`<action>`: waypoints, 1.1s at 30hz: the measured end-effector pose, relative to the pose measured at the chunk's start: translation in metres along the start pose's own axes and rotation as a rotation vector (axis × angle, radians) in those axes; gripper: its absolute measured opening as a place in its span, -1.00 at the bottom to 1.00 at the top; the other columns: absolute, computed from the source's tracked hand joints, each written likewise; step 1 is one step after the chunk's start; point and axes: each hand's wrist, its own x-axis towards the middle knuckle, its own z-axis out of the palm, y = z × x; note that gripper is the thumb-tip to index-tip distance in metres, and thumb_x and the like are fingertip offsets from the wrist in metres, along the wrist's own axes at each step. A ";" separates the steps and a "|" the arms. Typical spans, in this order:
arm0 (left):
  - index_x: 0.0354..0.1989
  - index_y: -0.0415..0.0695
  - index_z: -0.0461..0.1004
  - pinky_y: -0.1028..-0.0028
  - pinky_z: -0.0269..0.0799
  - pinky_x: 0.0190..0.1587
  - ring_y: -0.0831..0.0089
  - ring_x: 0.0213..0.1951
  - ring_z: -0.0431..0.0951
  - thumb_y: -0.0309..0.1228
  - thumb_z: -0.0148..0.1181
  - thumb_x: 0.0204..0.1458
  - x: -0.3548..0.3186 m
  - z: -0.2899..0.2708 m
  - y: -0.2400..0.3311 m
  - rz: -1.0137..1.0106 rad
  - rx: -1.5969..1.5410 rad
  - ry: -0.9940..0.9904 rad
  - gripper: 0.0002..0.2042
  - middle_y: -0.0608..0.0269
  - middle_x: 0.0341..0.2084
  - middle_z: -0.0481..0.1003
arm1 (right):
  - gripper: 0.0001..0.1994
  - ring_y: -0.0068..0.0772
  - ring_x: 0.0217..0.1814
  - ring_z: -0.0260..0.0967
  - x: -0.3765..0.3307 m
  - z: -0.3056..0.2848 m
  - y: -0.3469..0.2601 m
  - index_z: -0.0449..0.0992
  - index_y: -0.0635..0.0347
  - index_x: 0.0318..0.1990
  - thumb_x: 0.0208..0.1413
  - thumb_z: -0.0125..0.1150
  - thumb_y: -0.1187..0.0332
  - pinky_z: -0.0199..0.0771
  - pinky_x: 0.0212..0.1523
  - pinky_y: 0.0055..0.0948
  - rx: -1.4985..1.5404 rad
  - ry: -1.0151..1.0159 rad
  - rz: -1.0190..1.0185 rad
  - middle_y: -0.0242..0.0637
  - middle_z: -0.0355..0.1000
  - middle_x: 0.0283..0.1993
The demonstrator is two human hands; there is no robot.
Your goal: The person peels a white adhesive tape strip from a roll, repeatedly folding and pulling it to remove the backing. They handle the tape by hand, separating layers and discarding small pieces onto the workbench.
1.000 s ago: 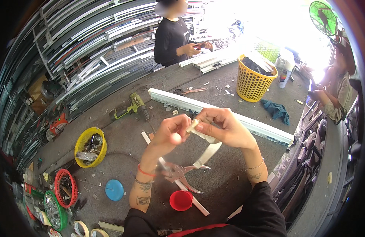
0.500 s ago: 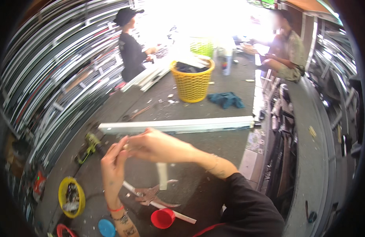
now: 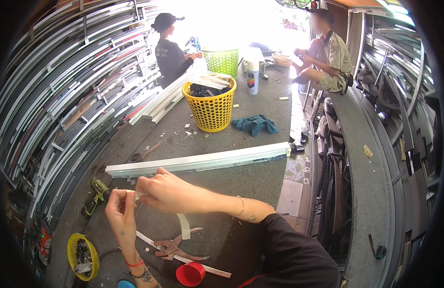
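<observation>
My left hand (image 3: pixel 120 211) pinches a small pale piece (image 3: pixel 137 194) between thumb and fingers; its exact kind is too small to tell. My right hand (image 3: pixel 162 192) meets it with bent fingers closed on the same piece, partly hiding it. Below my right wrist is a pale strip (image 3: pixel 184 225); I cannot tell whether it hangs or lies flat. Rust-coloured cutting pliers (image 3: pixel 169 248) lie across a thin white strip (image 3: pixel 212 271) on the table. Beyond my hands, a long white profile (image 3: pixel 198 162) spans the dark tabletop (image 3: pixel 241 192).
A green drill (image 3: pixel 96 196), a yellow bowl (image 3: pixel 83 257) and a red cup (image 3: pixel 190 274) surround my arms. Farther off stand a yellow basket (image 3: pixel 210 110), a spray can (image 3: pixel 252 79) and a blue cloth (image 3: pixel 255 125). Two people (image 3: pixel 171 55) are at the far end, one each side.
The whole view has shifted, so most things appear farther left. My hands stay together at the small piece, with slightly changed finger positions.
</observation>
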 end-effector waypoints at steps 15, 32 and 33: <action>-0.42 -0.20 0.37 0.69 0.17 -0.45 0.75 -0.51 0.24 -0.46 0.12 0.15 -0.005 -0.020 0.014 0.124 -0.003 0.251 -0.87 0.47 -0.54 0.33 | -0.72 -0.23 -0.05 0.40 -0.004 -0.040 0.018 0.55 0.20 -0.17 0.03 0.24 0.22 0.31 0.03 -0.18 -0.298 -0.299 0.062 -0.14 0.39 -0.24; -0.30 -0.23 0.42 0.56 0.45 -0.29 0.55 -0.37 0.53 -0.33 0.07 0.19 -0.002 -0.056 0.018 -0.044 -0.391 -0.074 -0.81 0.22 -0.39 0.52 | -0.33 -0.17 0.40 0.05 0.026 0.065 0.086 0.22 0.30 0.27 0.30 -0.33 -0.13 0.02 0.33 -0.18 1.247 -0.361 0.196 -0.10 0.15 0.35; -0.30 -0.22 0.40 0.54 0.46 -0.30 0.52 -0.38 0.54 -0.30 0.06 0.19 -0.002 -0.057 0.019 -0.051 -0.420 -0.098 -0.79 0.20 -0.38 0.51 | -0.32 -0.16 0.40 0.05 0.025 0.071 0.085 0.22 0.30 0.27 0.29 -0.35 -0.15 0.00 0.34 -0.17 1.328 -0.401 0.145 -0.09 0.15 0.34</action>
